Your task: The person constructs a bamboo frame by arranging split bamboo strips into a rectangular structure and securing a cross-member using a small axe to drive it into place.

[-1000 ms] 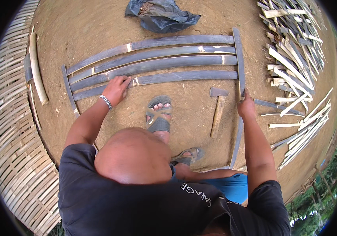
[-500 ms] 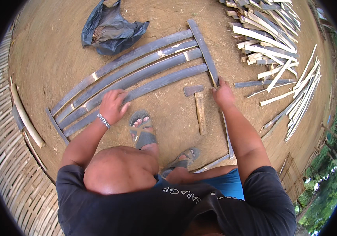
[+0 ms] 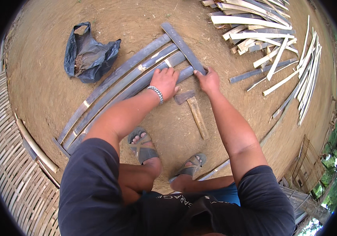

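Several dark bamboo slats point(image 3: 115, 76) lie side by side on the ground, slanting from lower left to upper right. Across their far right ends lies a flat bamboo crosspiece point(image 3: 182, 45). My right hand point(image 3: 208, 82) is closed round the near end of that crosspiece, its thumb close to the nearest slat's tip. To the left of it, my left hand point(image 3: 163, 83), with a chain bracelet at the wrist, grips the nearest slat a short way from the crosspiece, fingers bent over it. A hatchet point(image 3: 197, 114) with a wooden handle lies just below, between my forearms.
A black plastic bag point(image 3: 92, 57) sits beyond the slats. Split bamboo pieces point(image 3: 251, 35) are heaped at upper right, beside a bundle of pale strips point(image 3: 308, 82). A woven bamboo panel point(image 3: 17, 157) runs along the left. My sandalled feet point(image 3: 143, 147) stand near the hatchet.
My left hand has moved right along the slats, close to the crosspiece, and now grips the nearest one. My right hand keeps hold of the crosspiece's near end. The view has shifted.
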A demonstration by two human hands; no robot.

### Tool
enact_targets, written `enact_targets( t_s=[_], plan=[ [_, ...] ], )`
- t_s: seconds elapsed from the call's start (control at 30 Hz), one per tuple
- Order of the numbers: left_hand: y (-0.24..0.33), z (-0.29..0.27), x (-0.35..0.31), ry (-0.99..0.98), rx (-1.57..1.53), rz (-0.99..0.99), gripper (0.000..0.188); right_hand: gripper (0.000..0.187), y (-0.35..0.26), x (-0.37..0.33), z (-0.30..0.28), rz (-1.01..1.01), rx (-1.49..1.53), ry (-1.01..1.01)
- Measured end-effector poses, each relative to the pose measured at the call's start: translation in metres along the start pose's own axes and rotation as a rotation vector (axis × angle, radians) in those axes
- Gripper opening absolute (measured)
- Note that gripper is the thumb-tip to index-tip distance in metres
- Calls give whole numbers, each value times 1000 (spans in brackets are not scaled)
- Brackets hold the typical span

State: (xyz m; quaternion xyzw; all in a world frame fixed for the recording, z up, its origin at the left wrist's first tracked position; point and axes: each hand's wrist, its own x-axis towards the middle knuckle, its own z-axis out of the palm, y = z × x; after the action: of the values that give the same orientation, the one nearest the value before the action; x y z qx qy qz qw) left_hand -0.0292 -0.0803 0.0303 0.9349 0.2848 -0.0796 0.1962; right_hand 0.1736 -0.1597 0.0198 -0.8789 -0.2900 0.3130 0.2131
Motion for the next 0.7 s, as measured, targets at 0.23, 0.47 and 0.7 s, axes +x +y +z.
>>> enact_targets(
  t_s=[0.23, 0.47, 0.7],
  plan=[
    [-5, 6, 7, 5, -25, -56, 49, 52, -1, -1, 0, -97, -98, 22],
    [-5, 3, 2, 47, -36, -117, 45, 53, -8, 0, 3, -99, -118, 26],
    [-8, 4, -3, 87, -30, -128, 43, 54, -11, 1, 9, -99, -49, 26]
  ],
)
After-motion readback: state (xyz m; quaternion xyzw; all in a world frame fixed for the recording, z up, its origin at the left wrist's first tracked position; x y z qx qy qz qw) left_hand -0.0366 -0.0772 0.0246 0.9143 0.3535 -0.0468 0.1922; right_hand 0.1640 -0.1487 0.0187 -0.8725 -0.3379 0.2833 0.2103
